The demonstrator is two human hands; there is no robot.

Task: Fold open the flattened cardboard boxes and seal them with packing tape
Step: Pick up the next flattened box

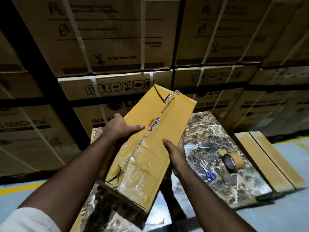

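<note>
I hold a long yellow-brown cardboard box (155, 141) tilted above a marble-patterned table (222, 186). Printed clear tape runs along the seam on its upper face, and shiny tape covers the near end. My left hand (122, 127) grips the box's left edge, thumb laid on the top face. My right hand (175, 153) grips the right edge, thumb on top and fingers hidden underneath. A roll of brown packing tape (232, 162) stands on edge on the table to the right. Blue-handled scissors (209, 175) lie near it.
Two flat yellow cardboard pieces (270, 163) lie side by side beyond the table's right edge. Stacks of large strapped appliance cartons (117, 39) wall off the back and left. The grey floor (16, 190) has a yellow line at the left.
</note>
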